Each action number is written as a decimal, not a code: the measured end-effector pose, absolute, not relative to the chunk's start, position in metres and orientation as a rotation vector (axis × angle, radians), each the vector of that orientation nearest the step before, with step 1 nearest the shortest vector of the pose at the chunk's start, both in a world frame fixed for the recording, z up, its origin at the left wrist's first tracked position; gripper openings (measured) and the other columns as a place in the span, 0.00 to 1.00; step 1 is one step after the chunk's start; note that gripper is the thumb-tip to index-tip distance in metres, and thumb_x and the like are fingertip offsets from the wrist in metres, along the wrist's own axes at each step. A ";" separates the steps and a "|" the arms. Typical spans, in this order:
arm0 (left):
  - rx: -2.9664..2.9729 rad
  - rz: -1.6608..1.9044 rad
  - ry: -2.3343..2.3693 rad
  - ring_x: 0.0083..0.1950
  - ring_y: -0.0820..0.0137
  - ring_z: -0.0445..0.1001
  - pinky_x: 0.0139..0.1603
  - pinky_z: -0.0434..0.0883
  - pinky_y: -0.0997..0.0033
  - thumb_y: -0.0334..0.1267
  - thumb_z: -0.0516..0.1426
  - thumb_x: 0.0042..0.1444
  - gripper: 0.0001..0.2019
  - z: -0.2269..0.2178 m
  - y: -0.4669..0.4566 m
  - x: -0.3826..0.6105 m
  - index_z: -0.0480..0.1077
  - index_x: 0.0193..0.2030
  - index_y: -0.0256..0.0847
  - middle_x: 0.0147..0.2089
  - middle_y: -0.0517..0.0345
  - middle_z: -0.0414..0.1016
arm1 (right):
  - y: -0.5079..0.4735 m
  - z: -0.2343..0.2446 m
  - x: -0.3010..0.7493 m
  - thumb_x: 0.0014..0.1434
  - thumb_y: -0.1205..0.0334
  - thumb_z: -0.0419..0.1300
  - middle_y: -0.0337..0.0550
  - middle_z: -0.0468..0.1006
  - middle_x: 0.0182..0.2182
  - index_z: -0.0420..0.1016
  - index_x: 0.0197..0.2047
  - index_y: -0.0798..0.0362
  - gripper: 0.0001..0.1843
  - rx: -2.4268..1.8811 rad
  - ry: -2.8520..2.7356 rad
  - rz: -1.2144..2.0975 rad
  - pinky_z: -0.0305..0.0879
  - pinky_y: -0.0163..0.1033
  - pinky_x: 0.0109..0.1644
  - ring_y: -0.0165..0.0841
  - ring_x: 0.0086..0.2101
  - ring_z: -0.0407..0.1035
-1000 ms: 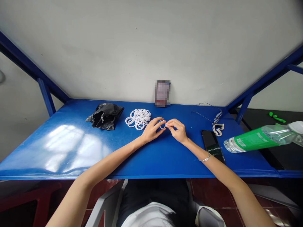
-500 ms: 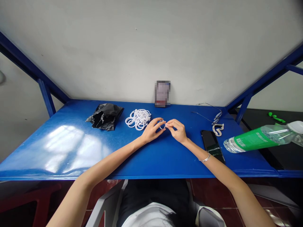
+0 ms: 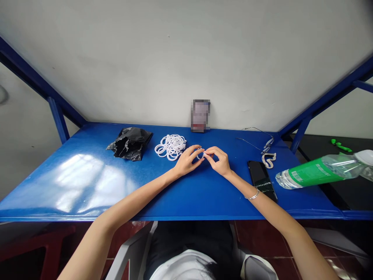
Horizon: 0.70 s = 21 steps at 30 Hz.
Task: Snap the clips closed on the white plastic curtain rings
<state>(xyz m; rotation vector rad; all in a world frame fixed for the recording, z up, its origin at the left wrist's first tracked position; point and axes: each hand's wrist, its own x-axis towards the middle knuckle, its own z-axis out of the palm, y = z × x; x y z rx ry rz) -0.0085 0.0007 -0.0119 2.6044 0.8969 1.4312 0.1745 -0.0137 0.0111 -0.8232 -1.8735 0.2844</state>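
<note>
Between my two hands is a small white ring (image 3: 199, 156), partly hidden by the fingers. My left hand (image 3: 188, 160) grips it from the left, fingers curved round its side. The fingertips of my right hand (image 3: 219, 161) pinch the ring's right end, where a small white part shows too little to make out. Just left of my left hand lies a loose pile of white rings (image 3: 171, 147) on the blue table (image 3: 186, 198).
A crumpled black plastic bag (image 3: 131, 143) lies at the left. Propped against the wall is a blurred phone-like panel (image 3: 200, 116). On the right are glasses (image 3: 267, 146), a white curved piece (image 3: 268, 160), a dark phone (image 3: 260, 179) and a green-labelled water bottle (image 3: 317, 172).
Both hands stay in nearly the same place with the white ring between them. Only a very slight shift of the whole view shows.
</note>
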 end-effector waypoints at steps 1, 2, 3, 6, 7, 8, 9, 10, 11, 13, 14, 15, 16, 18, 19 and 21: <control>2.604 1.426 0.903 0.53 0.64 0.75 0.50 0.76 0.63 0.39 0.54 0.63 0.15 -0.012 0.001 -0.009 0.66 0.55 0.39 0.52 0.44 0.72 | -0.014 0.012 0.174 0.62 0.64 0.60 0.44 0.78 0.33 0.74 0.37 0.51 0.02 -0.831 -1.876 0.288 0.70 0.38 0.32 0.32 0.31 0.71; 2.607 1.422 0.908 0.53 0.64 0.75 0.50 0.76 0.63 0.39 0.54 0.63 0.15 -0.011 0.000 -0.009 0.66 0.55 0.39 0.52 0.45 0.73 | -0.014 0.012 0.174 0.62 0.64 0.60 0.44 0.78 0.34 0.74 0.38 0.51 0.02 -0.834 -1.880 0.290 0.70 0.38 0.33 0.31 0.30 0.71; 2.613 1.423 0.912 0.53 0.64 0.75 0.50 0.76 0.64 0.39 0.54 0.63 0.15 -0.011 0.000 -0.009 0.66 0.55 0.39 0.52 0.45 0.73 | -0.014 0.013 0.175 0.62 0.64 0.60 0.44 0.78 0.34 0.74 0.39 0.51 0.02 -0.833 -1.885 0.292 0.70 0.38 0.33 0.31 0.30 0.71; 2.628 1.430 0.917 0.54 0.63 0.76 0.51 0.76 0.64 0.39 0.55 0.63 0.15 -0.011 0.000 -0.009 0.66 0.55 0.38 0.54 0.44 0.74 | -0.015 0.014 0.175 0.61 0.64 0.60 0.45 0.78 0.36 0.74 0.41 0.51 0.04 -0.822 -1.895 0.304 0.71 0.38 0.34 0.31 0.30 0.71; 2.628 1.427 0.920 0.55 0.63 0.76 0.51 0.76 0.63 0.39 0.54 0.64 0.15 -0.012 0.000 -0.009 0.66 0.55 0.38 0.54 0.43 0.74 | -0.015 0.015 0.175 0.61 0.64 0.60 0.45 0.78 0.36 0.74 0.41 0.51 0.04 -0.822 -1.893 0.311 0.71 0.39 0.34 0.31 0.30 0.71; 2.626 1.421 0.924 0.55 0.63 0.76 0.52 0.76 0.63 0.39 0.54 0.64 0.15 -0.012 0.000 -0.009 0.66 0.55 0.38 0.55 0.43 0.74 | -0.015 0.015 0.175 0.61 0.64 0.60 0.44 0.78 0.36 0.74 0.41 0.51 0.04 -0.827 -1.890 0.320 0.72 0.39 0.35 0.31 0.30 0.71; 2.625 1.411 0.929 0.55 0.63 0.75 0.52 0.76 0.63 0.40 0.54 0.64 0.15 -0.013 0.001 -0.010 0.66 0.55 0.38 0.55 0.43 0.74 | -0.015 0.015 0.175 0.61 0.64 0.59 0.44 0.78 0.36 0.74 0.41 0.51 0.04 -0.833 -1.885 0.327 0.72 0.39 0.35 0.31 0.30 0.72; 2.626 1.401 0.933 0.55 0.64 0.76 0.52 0.76 0.63 0.40 0.54 0.64 0.15 -0.013 0.001 -0.010 0.66 0.55 0.38 0.55 0.44 0.74 | -0.015 0.015 0.174 0.62 0.63 0.59 0.44 0.78 0.36 0.74 0.41 0.51 0.04 -0.840 -1.878 0.332 0.72 0.39 0.36 0.31 0.30 0.72; 2.627 1.395 0.934 0.55 0.64 0.76 0.52 0.76 0.63 0.40 0.53 0.65 0.14 -0.014 0.001 -0.010 0.66 0.55 0.38 0.55 0.44 0.74 | -0.015 0.015 0.174 0.62 0.63 0.59 0.44 0.78 0.36 0.74 0.41 0.51 0.04 -0.846 -1.876 0.334 0.72 0.39 0.36 0.31 0.30 0.72; 2.626 1.391 0.931 0.55 0.65 0.76 0.52 0.77 0.63 0.41 0.53 0.65 0.14 -0.015 0.002 -0.010 0.67 0.54 0.39 0.55 0.45 0.75 | -0.015 0.014 0.174 0.62 0.64 0.59 0.44 0.78 0.36 0.74 0.40 0.51 0.04 -0.854 -1.880 0.327 0.73 0.39 0.37 0.31 0.31 0.72; 2.621 1.396 0.927 0.55 0.65 0.76 0.52 0.77 0.64 0.41 0.54 0.65 0.14 -0.016 0.002 -0.010 0.67 0.54 0.38 0.54 0.45 0.75 | -0.014 0.014 0.174 0.62 0.64 0.59 0.44 0.78 0.36 0.74 0.40 0.51 0.04 -0.855 -1.886 0.320 0.73 0.39 0.37 0.31 0.31 0.72; 2.614 1.404 0.921 0.54 0.65 0.77 0.52 0.77 0.64 0.41 0.54 0.65 0.14 -0.016 0.002 -0.010 0.67 0.54 0.38 0.54 0.45 0.75 | -0.014 0.013 0.175 0.62 0.64 0.59 0.44 0.78 0.36 0.74 0.40 0.51 0.03 -0.852 -1.891 0.312 0.73 0.38 0.37 0.31 0.31 0.72; 2.607 1.413 0.913 0.54 0.65 0.77 0.52 0.77 0.64 0.41 0.55 0.64 0.14 -0.017 0.002 -0.010 0.68 0.54 0.38 0.54 0.45 0.76 | -0.013 0.013 0.175 0.62 0.64 0.59 0.44 0.78 0.36 0.74 0.40 0.51 0.03 -0.848 -1.896 0.305 0.73 0.38 0.37 0.31 0.31 0.72; 2.594 1.430 0.894 0.54 0.65 0.77 0.52 0.77 0.65 0.41 0.55 0.64 0.14 -0.017 0.003 -0.010 0.68 0.53 0.38 0.53 0.44 0.76 | -0.013 0.013 0.175 0.62 0.64 0.59 0.44 0.78 0.35 0.74 0.40 0.51 0.03 -0.840 -1.906 0.292 0.73 0.38 0.36 0.31 0.31 0.72; 2.587 1.434 0.887 0.54 0.65 0.77 0.52 0.77 0.65 0.40 0.54 0.65 0.14 -0.018 0.003 -0.010 0.68 0.53 0.38 0.53 0.45 0.76 | -0.013 0.013 0.175 0.62 0.64 0.59 0.44 0.78 0.35 0.74 0.39 0.51 0.03 -0.838 -1.910 0.285 0.72 0.38 0.36 0.31 0.31 0.72; 2.575 1.428 0.889 0.54 0.66 0.77 0.52 0.77 0.65 0.39 0.53 0.66 0.12 -0.018 0.004 -0.010 0.69 0.53 0.38 0.53 0.45 0.76 | -0.013 0.013 0.174 0.63 0.64 0.58 0.44 0.78 0.35 0.74 0.39 0.50 0.03 -0.837 -1.917 0.275 0.72 0.39 0.36 0.32 0.31 0.72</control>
